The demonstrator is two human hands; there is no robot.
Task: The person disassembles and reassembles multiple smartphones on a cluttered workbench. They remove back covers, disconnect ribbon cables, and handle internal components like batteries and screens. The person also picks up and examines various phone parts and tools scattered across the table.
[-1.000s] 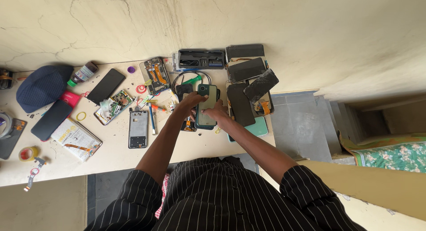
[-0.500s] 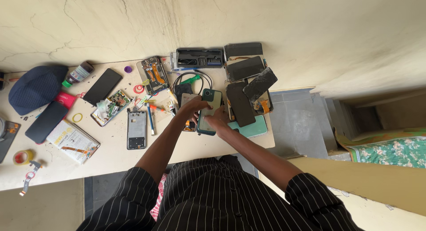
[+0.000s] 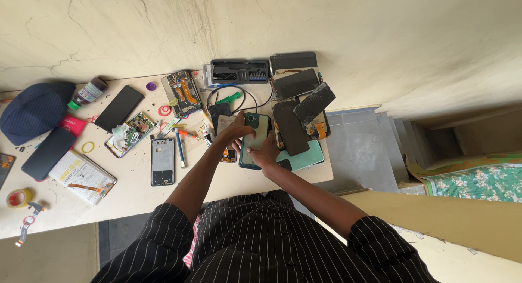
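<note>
A dark green phone (image 3: pixel 255 135) lies back up on the pale table (image 3: pixel 136 201), its camera block at the far end. My left hand (image 3: pixel 234 131) grips its left edge near the top. My right hand (image 3: pixel 267 153) clasps its near right corner, fingers over the back. Both arms wear black pinstriped sleeves. Under the phone's right side sits a light teal phone back (image 3: pixel 305 157). A small opened part with orange pieces (image 3: pixel 228 155) lies just beside my left wrist.
A black screwdriver kit case (image 3: pixel 239 71) and a pile of dark phone screens (image 3: pixel 296 87) stand at the back. Left of my hands lie a bare phone frame (image 3: pixel 162 161), an opened phone (image 3: pixel 185 92), a black phone (image 3: pixel 118 108), a blue cap (image 3: pixel 33 110) and a tape roll (image 3: pixel 19 198).
Both hands and the green phone have drawn slightly toward the table's near edge. My right hand has slid down to the phone's near corner.
</note>
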